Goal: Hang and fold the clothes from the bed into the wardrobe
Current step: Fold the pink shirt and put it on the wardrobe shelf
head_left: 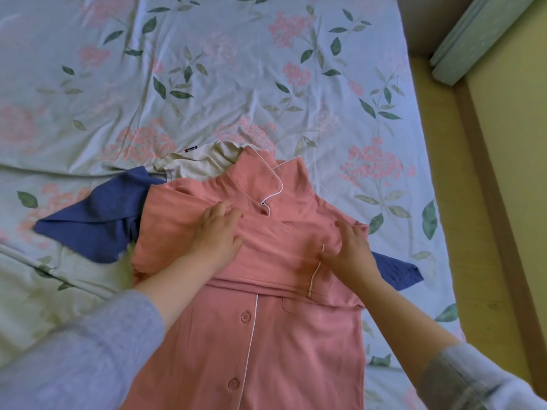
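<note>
Left fingers [226, 213]: bent at the knuckles, tips pressed down into the pink shirt's cloth just left of its button line; I cannot tell whether they pinch a fold or only press it.
Left hand [214, 235]: palm down on the pink shirt's chest, on the left part.
Right fingers [344, 229]: straight, slightly spread, lying flat on the cloth at the pink shirt's right shoulder; they hold nothing.
Right hand [350, 255]: palm down, thumb out to the side, touching the white-piped cuff [315, 270].
Folded sleeve [284, 258]: laid across the pink shirt's chest, under both hands.
Pink shirt [266, 335]: front up on the bed, collar [266, 179] at its far end, hem running out of the near edge of view; 2 buttons [245, 317] show below the folded sleeve, beside a line of white piping.
Blue garment [97, 220]: under the pink shirt, sticking out to its left, with a corner showing at its right.
Beige garment [195, 164]: under the pink shirt's collar, to the upper left, with a small dark label.
Grey sleeves [88, 359]: on both forearms, pushed up from the wrists, nearer than the pink shirt's chest.
Bed [207, 69]: pale floral sheet, wrinkled, around the pink shirt on all visible sides.
Floor [503, 173]: yellowish, right of the pink shirt, beyond the bed's edge.
</note>
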A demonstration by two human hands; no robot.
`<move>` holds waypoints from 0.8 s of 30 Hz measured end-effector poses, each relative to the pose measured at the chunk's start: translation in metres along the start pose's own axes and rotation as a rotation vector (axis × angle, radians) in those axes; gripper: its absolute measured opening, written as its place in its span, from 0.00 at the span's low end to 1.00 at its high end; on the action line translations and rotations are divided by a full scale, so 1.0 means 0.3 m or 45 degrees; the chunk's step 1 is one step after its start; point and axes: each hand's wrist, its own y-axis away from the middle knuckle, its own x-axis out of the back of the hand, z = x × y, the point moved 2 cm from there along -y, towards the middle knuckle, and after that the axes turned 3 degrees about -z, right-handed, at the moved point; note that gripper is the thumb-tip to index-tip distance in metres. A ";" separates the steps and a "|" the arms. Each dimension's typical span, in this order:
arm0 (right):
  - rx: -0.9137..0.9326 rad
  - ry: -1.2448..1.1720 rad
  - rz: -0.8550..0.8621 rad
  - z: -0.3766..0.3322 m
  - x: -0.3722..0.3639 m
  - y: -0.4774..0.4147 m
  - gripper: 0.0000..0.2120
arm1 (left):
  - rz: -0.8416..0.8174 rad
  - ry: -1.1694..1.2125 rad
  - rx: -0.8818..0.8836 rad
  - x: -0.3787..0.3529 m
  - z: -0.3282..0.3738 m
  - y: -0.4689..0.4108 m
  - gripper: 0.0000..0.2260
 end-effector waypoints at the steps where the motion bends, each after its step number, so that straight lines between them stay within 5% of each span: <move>1: 0.029 0.045 -0.045 -0.012 0.003 -0.015 0.39 | -0.018 -0.015 0.007 0.008 -0.003 -0.024 0.24; 17: 0.008 0.438 -0.219 -0.027 -0.072 -0.222 0.72 | -0.412 -0.328 0.287 0.003 -0.062 -0.289 0.70; 24: 0.026 0.487 -0.286 -0.026 -0.073 -0.296 0.76 | -0.508 -0.356 0.195 0.028 -0.147 -0.362 0.76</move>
